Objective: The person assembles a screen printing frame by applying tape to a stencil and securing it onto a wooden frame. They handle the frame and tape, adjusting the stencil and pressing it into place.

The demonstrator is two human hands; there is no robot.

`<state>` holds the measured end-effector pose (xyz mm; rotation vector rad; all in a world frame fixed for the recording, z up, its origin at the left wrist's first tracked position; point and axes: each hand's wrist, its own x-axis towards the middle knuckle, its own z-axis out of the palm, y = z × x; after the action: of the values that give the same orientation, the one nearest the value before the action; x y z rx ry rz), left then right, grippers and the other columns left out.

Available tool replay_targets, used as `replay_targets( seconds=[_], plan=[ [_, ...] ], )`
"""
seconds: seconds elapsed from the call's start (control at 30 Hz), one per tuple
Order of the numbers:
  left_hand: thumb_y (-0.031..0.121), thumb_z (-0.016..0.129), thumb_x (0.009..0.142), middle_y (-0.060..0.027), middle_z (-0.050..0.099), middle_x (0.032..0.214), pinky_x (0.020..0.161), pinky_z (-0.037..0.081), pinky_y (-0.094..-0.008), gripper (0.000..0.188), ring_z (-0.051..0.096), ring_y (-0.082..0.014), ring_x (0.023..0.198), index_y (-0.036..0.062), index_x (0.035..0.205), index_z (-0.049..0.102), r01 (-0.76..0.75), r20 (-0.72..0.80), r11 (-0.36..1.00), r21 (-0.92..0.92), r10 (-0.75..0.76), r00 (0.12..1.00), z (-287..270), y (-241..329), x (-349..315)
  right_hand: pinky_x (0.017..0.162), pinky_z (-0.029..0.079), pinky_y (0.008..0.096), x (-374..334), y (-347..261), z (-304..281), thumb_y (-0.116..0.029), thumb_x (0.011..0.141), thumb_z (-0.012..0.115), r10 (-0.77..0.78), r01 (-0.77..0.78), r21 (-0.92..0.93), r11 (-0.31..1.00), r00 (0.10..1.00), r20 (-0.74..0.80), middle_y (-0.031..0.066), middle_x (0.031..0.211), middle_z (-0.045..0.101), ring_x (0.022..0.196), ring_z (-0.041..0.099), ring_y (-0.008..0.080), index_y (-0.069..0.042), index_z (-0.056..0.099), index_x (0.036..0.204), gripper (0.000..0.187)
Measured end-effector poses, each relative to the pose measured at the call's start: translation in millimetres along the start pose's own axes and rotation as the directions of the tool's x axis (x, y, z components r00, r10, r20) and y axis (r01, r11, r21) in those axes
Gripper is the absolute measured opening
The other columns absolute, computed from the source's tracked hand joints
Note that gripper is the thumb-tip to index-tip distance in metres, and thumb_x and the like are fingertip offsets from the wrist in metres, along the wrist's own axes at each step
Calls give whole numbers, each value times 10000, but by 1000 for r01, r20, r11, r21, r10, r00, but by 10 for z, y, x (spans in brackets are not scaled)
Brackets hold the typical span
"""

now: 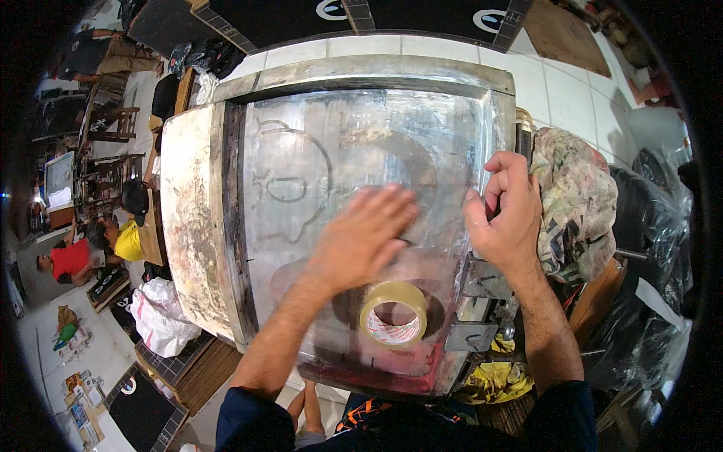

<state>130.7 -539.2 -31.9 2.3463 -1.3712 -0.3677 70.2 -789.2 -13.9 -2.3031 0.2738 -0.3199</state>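
Note:
A framed printing screen lies flat in front of me, its mesh greyish with faint curved outlines and a reddish tint at the near edge. My left hand is flat on or just over the middle of the mesh, fingers stretched out and smeared by motion. At the right rail of the frame rests my right hand, its fingers bent and the thumb apart from them; nothing shows between them. A roll of clear yellowish tape sits on the mesh nearer to me, below my left hand.
A stained cloth bundle lies right of the frame, with metal hinge clamps below. A paint-marked board shows along the left. Black printed panels lie beyond, and a white plastic bag stands left. Other people are at far left.

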Motion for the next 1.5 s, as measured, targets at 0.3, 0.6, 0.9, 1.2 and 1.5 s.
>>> replay_targets(
  seconds=[0.3, 0.6, 0.9, 1.2, 1.5],
  plan=[
    [90, 608, 934, -153, 509, 1527, 1221, 277, -559, 487, 429, -374, 1447, 39, 1415, 554, 388, -351, 914, 116, -328, 877, 179, 3, -255, 1061, 400, 526, -1007, -811, -54, -257, 659, 881, -271, 297, 46, 954, 786, 556, 191, 1333, 530, 1236, 528, 379, -39, 544, 1375, 821],
    [148, 563, 912, -250, 483, 1486, 1253, 254, -513, 531, 393, -401, 1452, -57, 1398, 505, -23, -57, 999, 38, 25, 998, 466, 333, 460, 1094, 441, 489, -1233, -808, -705, -272, 597, 924, -87, -32, 284, 958, 915, 395, 227, 1365, 498, 1283, 521, 413, 1, 440, 1464, 1029],
    [357, 658, 932, -229, 402, 1606, 1248, 257, -524, 761, 369, -374, 1503, -21, 1542, 404, -26, -274, 999, -25, 18, 962, 604, 142, -254, 1122, 414, 462, -1171, -894, -906, -216, 678, 889, -88, -23, 463, 886, 973, 215, 218, 1420, 491, 1319, 515, 361, 27, 380, 1511, 1006],
    [439, 803, 894, -281, 358, 1611, 1135, 420, -522, 1034, 429, -398, 1459, 57, 1647, 206, 349, -110, 424, -836, -752, 650, -393, 1064, -1518, 1167, 349, 425, -1450, -1621, -1181, -133, 937, 703, -159, -283, 905, 319, 925, 345, 151, 1474, 451, 1391, 446, 269, -19, 313, 1516, 707],
    [132, 979, 688, -241, 341, 1613, 1088, 487, -434, 1326, 449, -327, 1440, 39, 1661, 82, -255, -563, 573, -779, -461, 686, -1727, 2570, -2119, 1221, 267, 417, -1842, -2618, -1145, -258, 1030, 655, -460, -347, 876, 334, 752, 473, 145, 1596, 396, 1482, 363, 260, -4, 284, 1611, 735]
  ],
)
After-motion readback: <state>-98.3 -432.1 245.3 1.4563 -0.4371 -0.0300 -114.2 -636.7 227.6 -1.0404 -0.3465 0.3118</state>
